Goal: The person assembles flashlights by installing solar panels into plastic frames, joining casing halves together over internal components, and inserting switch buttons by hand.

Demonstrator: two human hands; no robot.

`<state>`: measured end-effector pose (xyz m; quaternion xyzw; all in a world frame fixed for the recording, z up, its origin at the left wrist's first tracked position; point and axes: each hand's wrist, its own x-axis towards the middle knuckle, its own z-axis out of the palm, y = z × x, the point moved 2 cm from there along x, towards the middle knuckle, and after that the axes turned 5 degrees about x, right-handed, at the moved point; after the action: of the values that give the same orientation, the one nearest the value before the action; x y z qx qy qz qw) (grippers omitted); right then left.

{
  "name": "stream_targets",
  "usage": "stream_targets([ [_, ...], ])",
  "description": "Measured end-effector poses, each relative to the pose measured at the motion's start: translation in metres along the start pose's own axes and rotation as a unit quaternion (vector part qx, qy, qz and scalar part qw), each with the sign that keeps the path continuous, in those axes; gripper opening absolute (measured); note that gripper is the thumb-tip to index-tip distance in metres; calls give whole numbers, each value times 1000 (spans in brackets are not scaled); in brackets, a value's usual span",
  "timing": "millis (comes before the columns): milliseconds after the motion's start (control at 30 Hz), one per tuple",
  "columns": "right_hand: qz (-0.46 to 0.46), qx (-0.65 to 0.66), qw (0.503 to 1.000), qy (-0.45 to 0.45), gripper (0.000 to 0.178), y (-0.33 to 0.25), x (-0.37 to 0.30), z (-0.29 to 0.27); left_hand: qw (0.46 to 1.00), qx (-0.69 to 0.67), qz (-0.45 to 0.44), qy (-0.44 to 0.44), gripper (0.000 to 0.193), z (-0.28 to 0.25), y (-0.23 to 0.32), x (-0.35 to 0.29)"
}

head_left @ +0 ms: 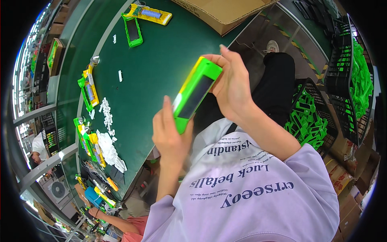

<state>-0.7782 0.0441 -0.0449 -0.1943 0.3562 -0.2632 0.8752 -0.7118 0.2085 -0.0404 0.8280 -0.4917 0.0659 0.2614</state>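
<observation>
At a bench point(149, 72), the left hand point(171, 137) is gripping a green-and-yellow case point(195, 97) the right hand point(236, 86) is holding too, apparently pressing it together; the next move is calling for even pressure.

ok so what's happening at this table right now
The person's left hand grips the lower end of a green-and-yellow casing with a dark panel, while the right hand is at its upper end, fingers partly hidden behind it. On the green table, a green frame and a yellow shell lie at the far end, with white pieces toward the left. Black crates of green parts stand at the right.
</observation>
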Motion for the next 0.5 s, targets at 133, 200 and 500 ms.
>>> stream_targets([
  [133,20,104,992,64,56,-11,5,14,985,114,97,81,74,22,25,-14],
  [200,11,76,997,31,57,-17,5,14,983,107,112,102,73,25,31,-16],
  [500,25,-13,1000,2,59,-16,16,21,988,42,81,120,70,30,25,-10],
])
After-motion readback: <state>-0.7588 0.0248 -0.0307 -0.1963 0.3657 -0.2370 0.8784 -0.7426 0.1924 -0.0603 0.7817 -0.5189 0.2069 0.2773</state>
